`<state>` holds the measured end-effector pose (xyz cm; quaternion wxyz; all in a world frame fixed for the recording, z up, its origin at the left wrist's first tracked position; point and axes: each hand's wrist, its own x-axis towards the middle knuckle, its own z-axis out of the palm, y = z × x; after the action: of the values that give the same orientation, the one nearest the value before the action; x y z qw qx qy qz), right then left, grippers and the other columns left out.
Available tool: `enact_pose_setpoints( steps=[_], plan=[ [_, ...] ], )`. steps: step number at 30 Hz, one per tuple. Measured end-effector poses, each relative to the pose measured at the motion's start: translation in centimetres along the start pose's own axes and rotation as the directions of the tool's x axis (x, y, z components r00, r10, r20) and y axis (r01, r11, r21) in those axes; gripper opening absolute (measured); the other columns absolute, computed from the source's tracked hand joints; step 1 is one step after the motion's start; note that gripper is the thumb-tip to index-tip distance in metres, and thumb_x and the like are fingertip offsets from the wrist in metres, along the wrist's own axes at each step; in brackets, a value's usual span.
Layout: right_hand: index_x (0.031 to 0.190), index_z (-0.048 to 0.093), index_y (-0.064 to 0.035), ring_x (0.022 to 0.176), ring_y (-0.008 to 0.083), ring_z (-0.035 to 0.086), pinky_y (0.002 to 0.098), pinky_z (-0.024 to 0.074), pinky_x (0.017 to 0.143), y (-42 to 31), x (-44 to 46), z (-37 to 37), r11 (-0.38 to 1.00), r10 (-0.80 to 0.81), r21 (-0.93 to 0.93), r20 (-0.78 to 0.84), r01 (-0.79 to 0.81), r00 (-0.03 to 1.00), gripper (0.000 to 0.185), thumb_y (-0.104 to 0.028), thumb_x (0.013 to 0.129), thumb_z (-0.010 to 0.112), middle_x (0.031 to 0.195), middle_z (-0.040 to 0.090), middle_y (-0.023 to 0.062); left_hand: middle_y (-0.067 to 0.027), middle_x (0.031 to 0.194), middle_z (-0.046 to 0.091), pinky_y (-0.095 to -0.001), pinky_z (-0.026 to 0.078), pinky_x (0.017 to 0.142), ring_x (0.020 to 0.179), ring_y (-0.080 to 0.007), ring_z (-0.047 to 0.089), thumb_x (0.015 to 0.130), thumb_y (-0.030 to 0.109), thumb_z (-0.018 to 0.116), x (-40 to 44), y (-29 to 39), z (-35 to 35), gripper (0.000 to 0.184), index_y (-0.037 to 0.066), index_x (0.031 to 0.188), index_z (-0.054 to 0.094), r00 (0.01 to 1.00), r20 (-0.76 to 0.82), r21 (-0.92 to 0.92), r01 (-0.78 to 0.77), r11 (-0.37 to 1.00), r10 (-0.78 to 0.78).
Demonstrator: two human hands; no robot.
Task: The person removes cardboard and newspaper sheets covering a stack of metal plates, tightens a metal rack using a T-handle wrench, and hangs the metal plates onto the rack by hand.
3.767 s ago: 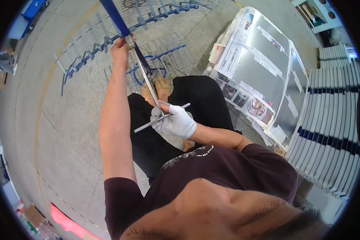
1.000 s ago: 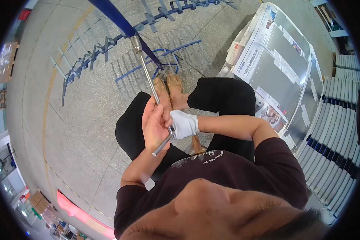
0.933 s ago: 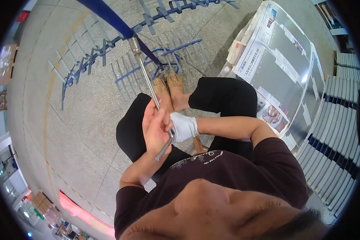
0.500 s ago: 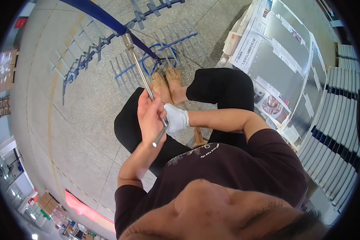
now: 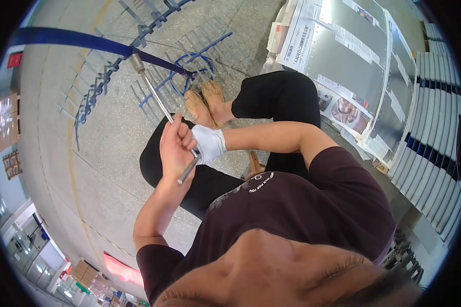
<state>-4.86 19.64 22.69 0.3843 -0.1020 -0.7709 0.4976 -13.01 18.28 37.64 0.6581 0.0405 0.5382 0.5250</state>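
A silver T-handled socket wrench (image 5: 156, 95) runs from a blue post (image 5: 71, 37) down to my hands, its socket end against the post's joint. Bare fingers of my left hand (image 5: 176, 148) are wrapped round the wrench shaft near the crossbar. My right hand (image 5: 208, 144), in a white glove, lies right beside it at the handle; its fingers are hidden behind my left hand. The crossbar's end sticks out below my left hand, towards my body.
A blue rack with grey prongs (image 5: 105, 77) stands on the floor ahead, a smaller pronged rack (image 5: 200, 53) near my feet. At the right lie metal panels with newspaper (image 5: 351, 56), beside stacked grey slats (image 5: 430, 148). Cartons (image 5: 84, 273) are at the lower left.
My left hand has come down from the post's joint to the wrench handle, beside my gloved hand. Lately the post, wrench and both hands have shifted left in view.
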Motion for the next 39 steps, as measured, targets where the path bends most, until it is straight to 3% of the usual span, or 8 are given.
enact_pose_setpoints(
  steps=[5, 17, 24, 28, 31, 33, 35, 39],
  plan=[
    [0.064, 0.053, -0.0128, 0.054, 0.0354, 0.056, 0.0394, 0.0452, 0.047, -0.4, 0.6, -0.9, 0.998, -0.015, 0.063, -0.007, 0.015, 1.0, 0.028, -0.031, 0.059, 0.073, 0.059, 0.055, 0.0094, 0.004, 0.07, 0.033, -0.0189, 0.027, 0.05, 0.058, -0.0051, 0.03, 0.098, 0.022, 0.049, -0.1, 0.8, 1.5, 0.019, 0.005, 0.107, 0.05, 0.998, -0.062, -0.061, 0.014, 0.998, -0.018],
    [0.068, 0.051, -0.0167, 0.053, 0.0332, 0.055, 0.0406, 0.0419, 0.045, 1.3, 1.8, 3.0, 0.957, -0.115, 0.252, -0.123, 0.144, 0.986, 0.024, -0.026, 0.06, 0.072, 0.06, 0.055, 0.0055, 0.0054, 0.07, 0.034, -0.0175, 0.025, 0.05, 0.057, -0.003, 0.029, 0.099, 0.02, 0.045, 0.2, 0.9, 2.3, 0.013, 0.008, 0.099, 0.049, 0.985, -0.157, 0.234, -0.026, 0.972, 0.064],
    [0.069, 0.051, -0.0168, 0.05, 0.0329, 0.054, 0.0394, 0.0404, 0.044, 0.6, 2.4, 3.3, 0.972, -0.155, 0.129, -0.277, 0.197, 0.948, 0.019, -0.027, 0.068, 0.068, 0.059, 0.052, 0.0063, 0.0045, 0.068, 0.036, -0.0176, 0.029, 0.047, 0.055, -0.0035, 0.033, 0.096, 0.02, 0.052, 0.2, 0.9, 1.7, 0.011, 0.009, 0.092, 0.049, 0.98, -0.174, 0.316, -0.037, 0.948, 0.096],
    [0.073, 0.052, -0.0143, 0.052, 0.0324, 0.056, 0.0399, 0.0426, 0.046, 0.3, 2.1, 3.1, 0.99, -0.136, 0.009, -0.215, 0.141, 0.967, 0.021, -0.029, 0.07, 0.067, 0.061, 0.054, 0.0075, 0.0044, 0.068, 0.042, -0.0179, 0.03, 0.044, 0.055, -0.0043, 0.035, 0.092, 0.023, 0.057, 0.3, 0.9, 0.7, 0.013, 0.011, 0.092, 0.051, 0.985, -0.154, 0.261, -0.033, 0.965, 0.075],
    [0.08, 0.056, -0.0102, 0.067, 0.027, 0.061, 0.0361, 0.0469, 0.055, -0.8, 1.4, 2.1, 0.994, -0.002, 0.102, -0.22, 0.025, 0.975, 0.021, -0.024, 0.071, 0.069, 0.069, 0.057, 0.0085, 0.0025, 0.071, 0.05, -0.0196, 0.032, 0.044, 0.058, -0.005, 0.044, 0.09, 0.022, 0.059, 0.7, 0.7, 0.9, 0.013, 0.01, 0.093, 0.052, 0.98, -0.178, 0.239, -0.049, 0.97, 0.094],
    [0.083, 0.061, -0.0059, 0.059, 0.0345, 0.061, 0.0401, 0.0478, 0.053, -0.9, 0.3, 1.5, 0.984, 0.177, -0.001, -0.127, -0.178, 0.976, 0.028, -0.032, 0.073, 0.067, 0.067, 0.06, 0.0151, -0.0003, 0.079, 0.058, -0.0217, 0.042, 0.052, 0.066, -0.0085, 0.053, 0.088, 0.022, 0.062, 1.1, -0.1, 0.7, 0.017, 0.009, 0.095, 0.053, 0.979, -0.149, 0.191, -0.111, 0.975, 0.141],
    [0.09, 0.06, -0.0016, 0.065, 0.0365, 0.063, 0.0421, 0.0492, 0.058, -5.6, -0.2, -2.5, 0.81, 0.547, -0.253, 0.001, -0.529, 0.837, 0.037, -0.035, 0.075, 0.065, 0.07, 0.062, 0.0199, -0.0011, 0.081, 0.058, -0.0232, 0.045, 0.056, 0.07, -0.01, 0.056, 0.087, 0.023, 0.063, 2.0, -1.7, 1.3, 0.019, 0.009, 0.096, 0.053, 0.968, -0.124, 0.09, -0.208, 0.974, 0.218],
    [0.1, 0.059, -0.0014, 0.073, 0.0405, 0.063, 0.0454, 0.0497, 0.064, -8.3, -2.7, -3.5, 0.833, 0.532, -0.026, -0.239, -0.553, 0.812, 0.043, -0.037, 0.076, 0.065, 0.077, 0.063, 0.0244, -0.0044, 0.086, 0.061, -0.0268, 0.052, 0.062, 0.078, -0.0143, 0.062, 0.088, 0.02, 0.062, 2.0, -4.3, 2.3, 0.019, 0.004, 0.097, 0.055, 0.936, -0.106, 0.089, -0.326, 0.941, 0.334]
  ],
)
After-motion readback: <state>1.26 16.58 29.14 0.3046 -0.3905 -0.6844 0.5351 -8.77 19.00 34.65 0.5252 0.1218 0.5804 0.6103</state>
